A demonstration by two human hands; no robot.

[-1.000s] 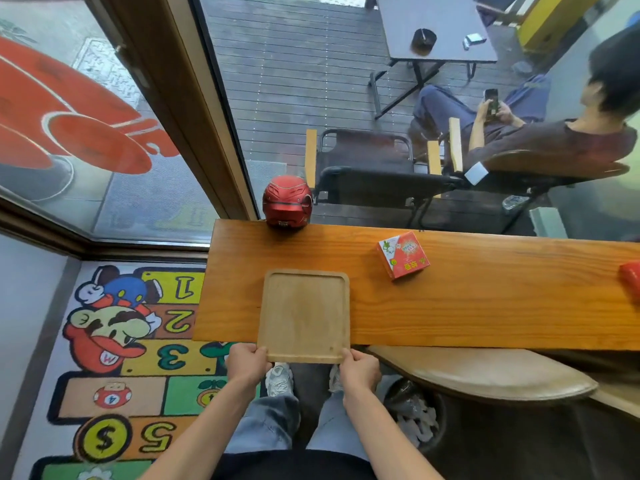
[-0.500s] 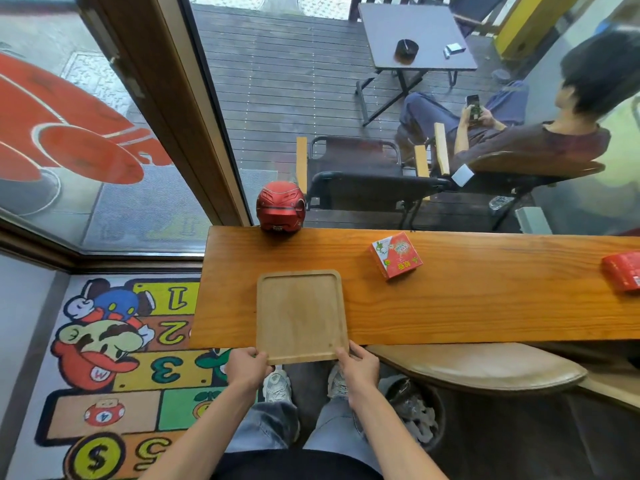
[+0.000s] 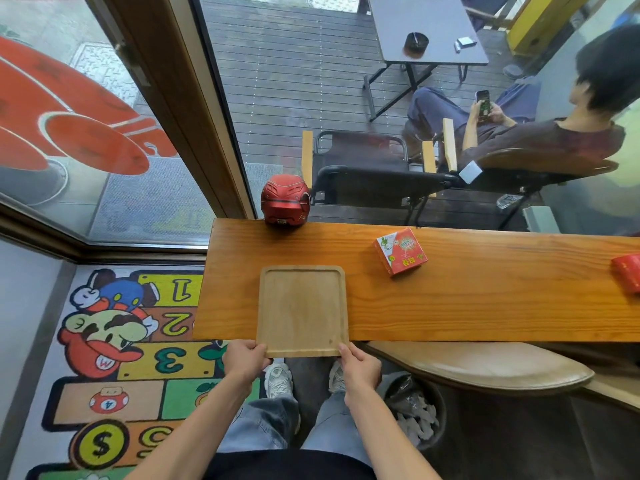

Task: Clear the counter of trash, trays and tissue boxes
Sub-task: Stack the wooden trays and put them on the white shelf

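While both hands grasp its near corners, the wooden tray (image 3: 302, 310) lies flat on the orange-brown counter (image 3: 467, 306), its near edge jutting just past the counter's front lip. The left hand (image 3: 245, 361) curls round the near-left corner and the right hand (image 3: 358, 367) curls round the near-right corner, thumbs on top of the rim. A red and white tissue box (image 3: 401, 251) sits on the counter to the right of the tray, well apart from it, turned at an angle. Another red packet (image 3: 628, 273) shows at the counter's far right edge, cut off by the frame. A red helmet (image 3: 285, 199) stands at the counter's back edge against the window. Below, beside the person's right leg, a dark bin (image 3: 414, 412) holds crumpled white paper.
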